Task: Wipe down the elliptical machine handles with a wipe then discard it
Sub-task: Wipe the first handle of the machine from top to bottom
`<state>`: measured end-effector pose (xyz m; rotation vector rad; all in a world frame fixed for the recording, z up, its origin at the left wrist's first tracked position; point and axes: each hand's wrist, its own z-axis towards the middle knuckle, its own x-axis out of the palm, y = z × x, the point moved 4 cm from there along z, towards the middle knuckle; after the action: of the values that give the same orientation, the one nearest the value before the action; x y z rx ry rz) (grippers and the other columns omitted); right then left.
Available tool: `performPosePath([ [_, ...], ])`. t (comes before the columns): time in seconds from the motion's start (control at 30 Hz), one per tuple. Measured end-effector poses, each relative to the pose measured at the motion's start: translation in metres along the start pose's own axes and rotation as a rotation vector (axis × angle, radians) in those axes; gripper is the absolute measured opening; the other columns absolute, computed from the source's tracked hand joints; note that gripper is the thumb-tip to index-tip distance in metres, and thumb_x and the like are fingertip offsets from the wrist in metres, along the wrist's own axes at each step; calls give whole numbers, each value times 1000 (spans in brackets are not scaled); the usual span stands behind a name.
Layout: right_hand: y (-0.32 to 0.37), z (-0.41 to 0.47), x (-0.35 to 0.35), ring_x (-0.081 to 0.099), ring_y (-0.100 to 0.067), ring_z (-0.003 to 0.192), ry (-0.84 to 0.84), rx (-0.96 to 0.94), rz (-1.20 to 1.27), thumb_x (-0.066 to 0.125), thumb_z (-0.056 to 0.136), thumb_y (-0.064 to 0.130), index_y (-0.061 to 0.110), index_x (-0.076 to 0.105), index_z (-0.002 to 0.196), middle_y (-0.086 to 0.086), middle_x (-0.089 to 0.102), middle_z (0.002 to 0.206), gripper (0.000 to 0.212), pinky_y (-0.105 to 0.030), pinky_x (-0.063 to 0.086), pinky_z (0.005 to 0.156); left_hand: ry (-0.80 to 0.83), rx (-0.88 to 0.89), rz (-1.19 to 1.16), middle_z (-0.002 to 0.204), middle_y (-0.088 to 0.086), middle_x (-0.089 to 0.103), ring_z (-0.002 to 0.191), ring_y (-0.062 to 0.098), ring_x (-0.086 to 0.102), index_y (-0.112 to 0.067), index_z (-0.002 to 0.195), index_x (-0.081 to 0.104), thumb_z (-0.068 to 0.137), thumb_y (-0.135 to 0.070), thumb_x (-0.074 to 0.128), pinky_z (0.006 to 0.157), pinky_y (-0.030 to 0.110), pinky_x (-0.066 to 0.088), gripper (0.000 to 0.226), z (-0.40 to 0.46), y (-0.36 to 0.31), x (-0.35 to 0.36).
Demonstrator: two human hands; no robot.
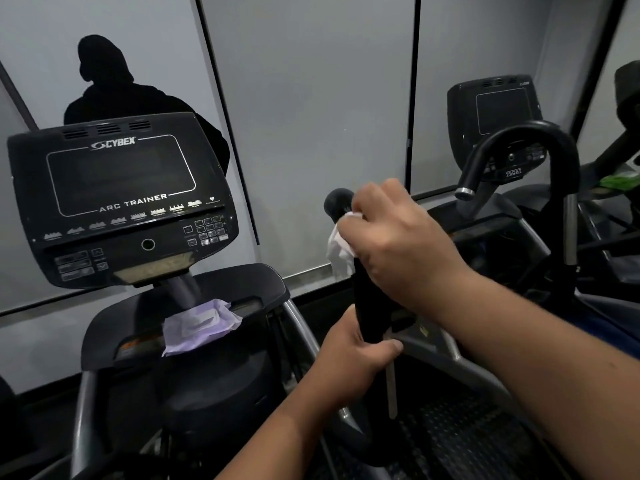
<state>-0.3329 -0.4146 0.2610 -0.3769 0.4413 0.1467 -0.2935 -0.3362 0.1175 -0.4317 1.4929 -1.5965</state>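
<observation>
With the handle [370, 306] running upright, right hand [394, 244] wrapping wipe [341, 251] near its knob, left hand [353, 348] clasping just below: downward stroke next, likely.

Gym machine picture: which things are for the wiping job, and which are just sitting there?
For the job:
- white wipe, held by the right hand
- black handle, steadied lower down by the left hand
- purple wipes pack on the machine's shelf

Just there:
- console screen
- next machine's curved handle
- green thing, far right, too blurred to name
</observation>
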Motion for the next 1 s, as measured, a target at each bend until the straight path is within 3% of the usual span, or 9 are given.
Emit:
performPosePath([
  [0.17, 20, -14, 1, 50, -29, 71, 170, -358, -68, 55, 81, -2, 9, 57, 70, -13, 55, 79, 16, -39, 37, 57, -8, 6, -67, 115, -4, 73, 114, 15, 66, -25, 115, 62, 81, -11, 70, 102, 49, 50, 38, 1, 5, -2],
  [0.3, 3, 15, -1, 51, -30, 74, 243, -300, -83, 57, 79, 5, 12, 56, 69, -13, 57, 83, 12, -38, 35, 57, -6, -31, -48, 113, -3, 73, 111, 17, 68, -30, 113, 63, 76, -22, 72, 101, 51, 51, 39, 3, 13, 1],
  [0.47, 34, -8, 7, 49, -28, 82, 439, -537, -132, 60, 82, 11, 17, 59, 73, -5, 56, 82, 11, -40, 37, 66, -46, -7, -57, 99, -3, 75, 96, 7, 69, -13, 106, 64, 76, -16, 74, 85, 32, 54, 32, 3, 14, 0],
  [0.6, 15, 18, 1, 51, -30, 81, 379, -387, -204, 55, 77, 7, 17, 55, 68, -6, 55, 79, 14, -39, 28, 63, -29, -43, -63, 104, -4, 75, 103, 14, 70, -27, 108, 63, 75, -17, 74, 95, 38, 55, 36, 1, 17, 5],
  [0.73, 43, -3, 11, 49, -27, 81, 503, -537, -241, 62, 81, 15, 17, 63, 69, -4, 55, 78, 12, -39, 26, 66, -40, -22, -36, 92, 7, 73, 88, 13, 65, -12, 101, 65, 77, -19, 74, 82, 44, 54, 27, -1, 16, 4],
  [0.87, 24, 20, 5, 49, -27, 76, 418, -380, -250, 60, 71, 7, 18, 55, 62, -5, 53, 74, 15, -37, 26, 61, -24, -49, -93, 106, -5, 75, 102, 7, 69, -23, 111, 63, 80, -8, 74, 93, 31, 54, 35, -3, 15, 8],
  [1.0, 49, -12, 8, 50, -26, 78, 433, -529, -221, 49, 80, 12, 16, 62, 66, -4, 55, 77, 19, -38, 29, 64, -46, -9, -28, 89, 15, 71, 83, 12, 60, -7, 95, 65, 78, -17, 72, 77, 51, 53, 22, -5, 14, 7],
])
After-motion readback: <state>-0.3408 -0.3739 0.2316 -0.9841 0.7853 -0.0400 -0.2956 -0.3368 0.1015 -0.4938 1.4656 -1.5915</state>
